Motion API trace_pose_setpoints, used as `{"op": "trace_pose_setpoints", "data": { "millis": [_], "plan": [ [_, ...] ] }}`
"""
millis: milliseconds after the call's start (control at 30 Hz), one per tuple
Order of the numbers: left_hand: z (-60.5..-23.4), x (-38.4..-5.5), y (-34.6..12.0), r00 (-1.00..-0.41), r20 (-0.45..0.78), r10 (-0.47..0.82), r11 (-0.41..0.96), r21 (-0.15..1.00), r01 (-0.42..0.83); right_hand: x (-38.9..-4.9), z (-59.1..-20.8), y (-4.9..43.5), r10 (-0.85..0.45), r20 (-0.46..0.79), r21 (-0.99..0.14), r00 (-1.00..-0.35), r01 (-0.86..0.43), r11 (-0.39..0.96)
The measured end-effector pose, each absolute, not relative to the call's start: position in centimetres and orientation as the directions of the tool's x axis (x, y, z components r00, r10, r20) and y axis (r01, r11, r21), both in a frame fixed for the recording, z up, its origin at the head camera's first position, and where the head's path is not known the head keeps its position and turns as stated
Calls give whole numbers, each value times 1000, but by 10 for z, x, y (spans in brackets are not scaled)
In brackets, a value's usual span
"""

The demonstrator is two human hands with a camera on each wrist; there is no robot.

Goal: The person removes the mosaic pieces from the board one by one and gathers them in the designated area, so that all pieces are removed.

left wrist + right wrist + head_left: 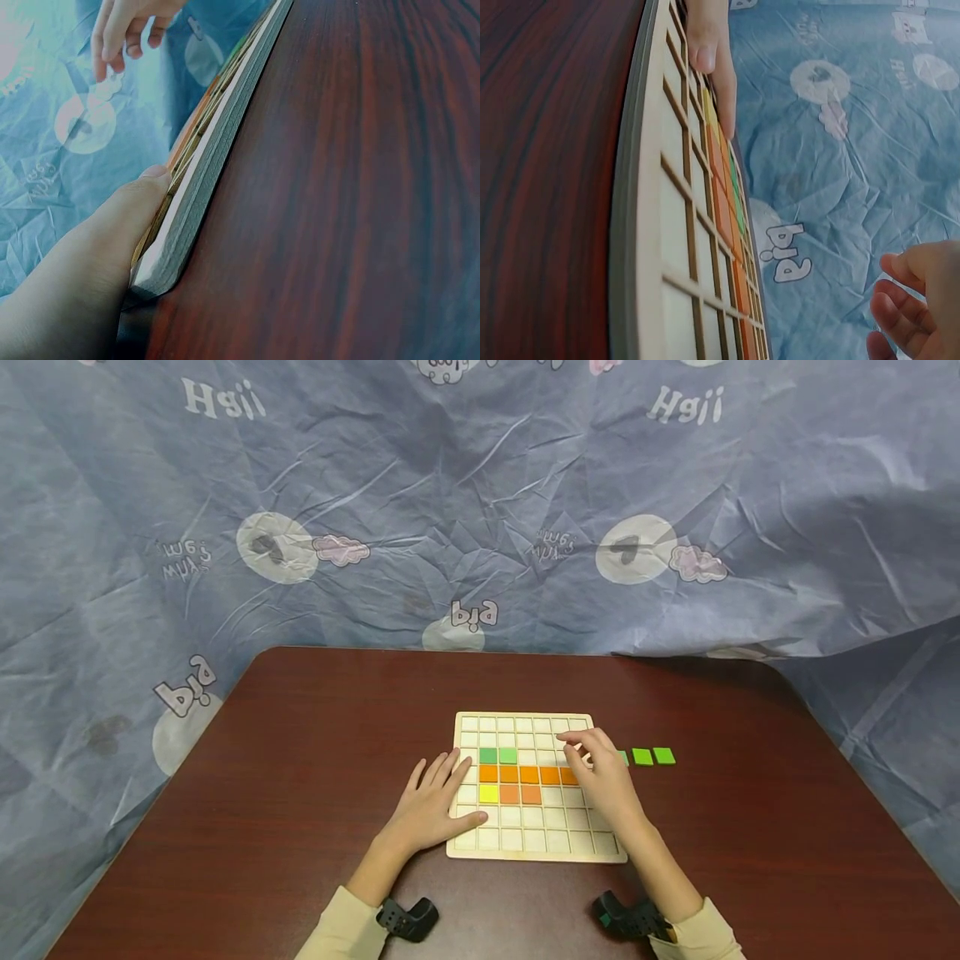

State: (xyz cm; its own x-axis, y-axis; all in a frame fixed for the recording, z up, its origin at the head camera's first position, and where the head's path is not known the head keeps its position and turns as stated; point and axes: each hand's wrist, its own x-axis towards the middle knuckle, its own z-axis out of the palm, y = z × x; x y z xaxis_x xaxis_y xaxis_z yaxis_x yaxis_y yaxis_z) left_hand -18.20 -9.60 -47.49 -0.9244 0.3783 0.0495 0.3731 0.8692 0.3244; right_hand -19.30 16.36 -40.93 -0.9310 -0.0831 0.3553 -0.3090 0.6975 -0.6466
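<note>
A pale wooden grid board [540,842] lies on the table. In its cells sit two green tiles [498,756], a row of several orange tiles [528,775], a yellow tile [488,793] and two salmon tiles [520,794]. My left hand [431,806] rests along the board's left edge with fingers spread, the thumb on the near-left cells. Over the board's right side hovers my right hand [606,777], its fingers loosely bent. No tile shows between the thumb and fingers of the right hand [922,304] in the right wrist view.
Light green tiles [642,757] lie in a short line on the table right of the board, one partly hidden behind the right hand. The dark red-brown table [337,710] ends at a blue patterned cloth [480,485]. Each wrist wears a black camera [408,920].
</note>
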Motion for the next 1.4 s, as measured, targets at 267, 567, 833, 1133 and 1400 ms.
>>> {"op": "trace_pose_setpoints", "data": {
  "millis": [267,567,833,1133,1400],
  "plan": [
    [-476,-182,-96,-926,48,374,872,322,369,-197,-405,149,-100,354,-664,-930,-325,673],
    [-476,-182,-96,-930,40,366,877,319,359,-205,-408,128,-112,322,-686,-940,-313,657],
    [-475,-183,-95,-929,40,367,877,317,360,-213,-424,111,-108,228,-764,-968,-247,597],
    [-475,-181,-94,-926,46,374,875,313,369,-218,-455,104,-118,210,-753,-971,-238,613],
    [-473,-182,-95,-930,37,367,879,312,359,-221,-461,104,-144,225,-716,-964,-264,646]
  ]
}}
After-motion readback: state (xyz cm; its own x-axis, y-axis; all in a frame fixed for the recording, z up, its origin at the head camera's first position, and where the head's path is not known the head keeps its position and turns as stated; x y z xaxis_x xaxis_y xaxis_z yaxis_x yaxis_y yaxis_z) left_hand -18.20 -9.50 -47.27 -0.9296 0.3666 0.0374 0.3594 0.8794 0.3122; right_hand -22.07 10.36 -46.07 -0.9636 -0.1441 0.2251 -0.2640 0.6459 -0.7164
